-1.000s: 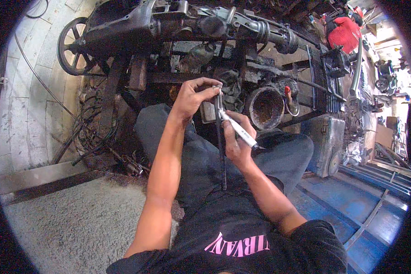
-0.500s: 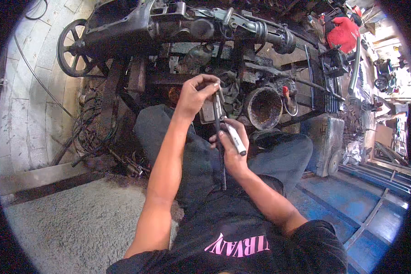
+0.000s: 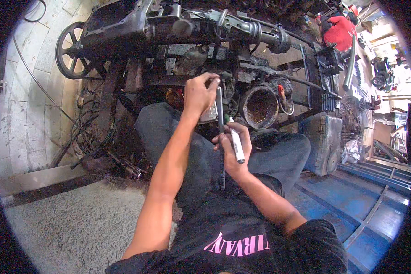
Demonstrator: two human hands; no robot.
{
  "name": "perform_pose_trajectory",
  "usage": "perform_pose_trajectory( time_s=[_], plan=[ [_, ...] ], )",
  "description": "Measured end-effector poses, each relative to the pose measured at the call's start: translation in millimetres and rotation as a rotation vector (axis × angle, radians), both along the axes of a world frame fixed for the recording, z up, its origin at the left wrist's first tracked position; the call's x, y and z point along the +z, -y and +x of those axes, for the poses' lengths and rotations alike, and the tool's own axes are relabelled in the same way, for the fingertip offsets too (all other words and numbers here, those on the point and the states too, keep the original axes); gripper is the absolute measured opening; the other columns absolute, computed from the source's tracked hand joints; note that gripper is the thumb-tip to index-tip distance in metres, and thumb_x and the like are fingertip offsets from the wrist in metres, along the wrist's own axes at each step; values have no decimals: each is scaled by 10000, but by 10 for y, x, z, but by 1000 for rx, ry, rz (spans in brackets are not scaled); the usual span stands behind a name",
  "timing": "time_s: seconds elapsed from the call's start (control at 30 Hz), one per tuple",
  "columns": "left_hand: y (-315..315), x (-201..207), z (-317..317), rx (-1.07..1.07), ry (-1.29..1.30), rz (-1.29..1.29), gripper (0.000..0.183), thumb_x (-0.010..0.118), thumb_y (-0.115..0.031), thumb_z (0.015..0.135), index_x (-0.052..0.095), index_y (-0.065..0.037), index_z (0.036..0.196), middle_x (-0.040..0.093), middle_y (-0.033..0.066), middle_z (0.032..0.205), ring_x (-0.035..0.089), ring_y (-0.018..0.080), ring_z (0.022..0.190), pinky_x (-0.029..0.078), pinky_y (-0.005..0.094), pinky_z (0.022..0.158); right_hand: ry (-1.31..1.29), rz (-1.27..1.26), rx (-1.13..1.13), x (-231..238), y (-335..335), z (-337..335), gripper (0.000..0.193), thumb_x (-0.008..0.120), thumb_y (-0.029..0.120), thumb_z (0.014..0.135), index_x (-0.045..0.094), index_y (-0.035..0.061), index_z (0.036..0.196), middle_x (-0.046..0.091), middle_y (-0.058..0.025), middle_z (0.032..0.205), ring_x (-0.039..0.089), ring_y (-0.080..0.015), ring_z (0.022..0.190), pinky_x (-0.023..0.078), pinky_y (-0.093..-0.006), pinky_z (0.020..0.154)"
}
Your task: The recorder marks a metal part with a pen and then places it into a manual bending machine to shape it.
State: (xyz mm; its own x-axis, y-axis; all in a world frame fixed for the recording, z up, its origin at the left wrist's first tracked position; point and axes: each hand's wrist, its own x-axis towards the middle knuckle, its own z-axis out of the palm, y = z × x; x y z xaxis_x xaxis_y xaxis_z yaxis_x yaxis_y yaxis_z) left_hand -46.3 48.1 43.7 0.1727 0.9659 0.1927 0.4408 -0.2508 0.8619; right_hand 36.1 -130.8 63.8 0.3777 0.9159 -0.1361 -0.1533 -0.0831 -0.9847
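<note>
A long, thin dark metal rod (image 3: 220, 107) stands between my hands, its lower end against my black shirt. My left hand (image 3: 199, 95) pinches at its upper end; the fingertips partly hide what they grip. Lower down, my right hand (image 3: 236, 147) holds a white marker pen (image 3: 237, 144) with a black end, and its thumb and fingers also touch the rod. The pen slants beside the rod, black end toward me. Just beyond my hands sits a round, grimy metal bowl (image 3: 260, 108) with brown residue inside.
A long greasy machine assembly (image 3: 118, 39) spans the far side, with a spoked wheel (image 3: 73, 50) at its left. Cables (image 3: 93, 116) lie coiled below the wheel. A worn grey-blue case (image 3: 322, 144) stands right of my knee. Something red (image 3: 338, 34), perhaps clothing, shows far right.
My right hand has turned the marker pen a little more upright and shifted slightly. My left hand stays near the rod's upper end, its fingers moved slightly. The view has shifted a little.
</note>
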Motion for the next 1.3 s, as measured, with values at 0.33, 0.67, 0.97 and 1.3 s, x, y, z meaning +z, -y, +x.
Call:
perform_pose_trajectory(
  time_s=[0.33, 0.67, 0.97, 1.3],
  plan=[
    [86, 86, -505, -408, 482, -536, 155, 646, -163, 969, 720, -28, 987, 628, -46, 772, 501, 29, 641, 382, 215, 575, 235, 101, 72, -14, -192, 161, 327, 570, 29, 953, 574, 12, 1280, 693, -119, 973, 656, -123, 794, 523, -267, 688],
    [40, 126, -604, -399, 492, -567, 163, 648, -170, 931, 695, -19, 892, 619, -29, 773, 492, 30, 642, 377, 226, 573, 710, 124, -154, -212, -540, 287, 160, 678, 69, 886, 612, -18, 1002, 651, -175, 821, 653, -333, 706, 522, -399, 655],
    [27, 93, -651, -394, 570, -619, 162, 620, -170, 934, 682, -34, 870, 581, -49, 716, 461, 17, 609, 331, 216, 543, 649, 134, -152, -219, -519, 302, 126, 730, 59, 890, 618, 9, 918, 669, -134, 742, 643, -197, 632, 499, -338, 596],
    [-9, 49, -673, -445, 460, -502, 236, 582, -246, 929, 668, -35, 868, 620, -16, 763, 532, 59, 659, 389, 226, 576, 413, -16, -107, -306, -415, 404, 91, 692, 54, 918, 634, -4, 957, 660, -61, 738, 604, -93, 666, 493, -281, 600]
  ],
)
